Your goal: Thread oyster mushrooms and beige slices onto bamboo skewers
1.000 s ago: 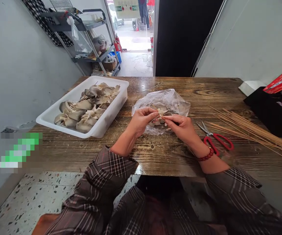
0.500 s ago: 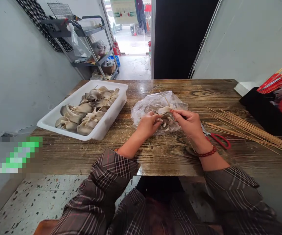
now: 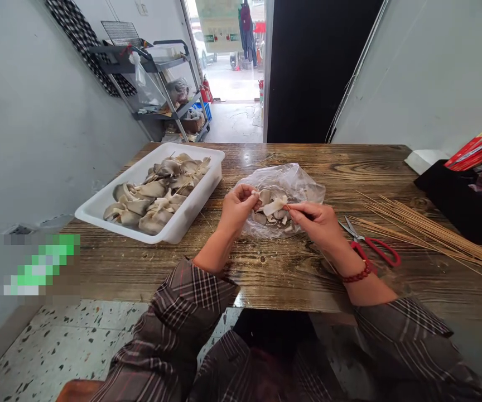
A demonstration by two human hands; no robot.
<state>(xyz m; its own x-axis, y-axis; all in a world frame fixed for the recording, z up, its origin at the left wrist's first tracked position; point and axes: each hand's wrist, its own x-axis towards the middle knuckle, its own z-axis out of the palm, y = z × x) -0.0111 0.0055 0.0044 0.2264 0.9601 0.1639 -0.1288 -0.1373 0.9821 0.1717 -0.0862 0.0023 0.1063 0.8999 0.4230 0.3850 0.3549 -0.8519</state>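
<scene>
My left hand is closed in a pinch on a small greyish-white oyster mushroom. My right hand grips a thin bamboo skewer, mostly hidden by the fingers. At its tip, just beyond my right fingertips, is a pale piece of oyster mushroom. Both hands are above a crumpled clear plastic bag with loose mushroom pieces in it. To the left, a white plastic tub holds a pile of grey oyster mushrooms, with skewer ends showing among them.
Red-handled scissors lie beside my right wrist. A bundle of bamboo skewers spreads over the right side of the wooden table. A black box with red packets stands at the right edge. Behind the table is a grey shelf cart.
My left hand has drawn back left and up from the mushroom pieces, away from my right hand, with a mushroom in its fingers. The view has shifted slightly, uncovering more of the scissors.
</scene>
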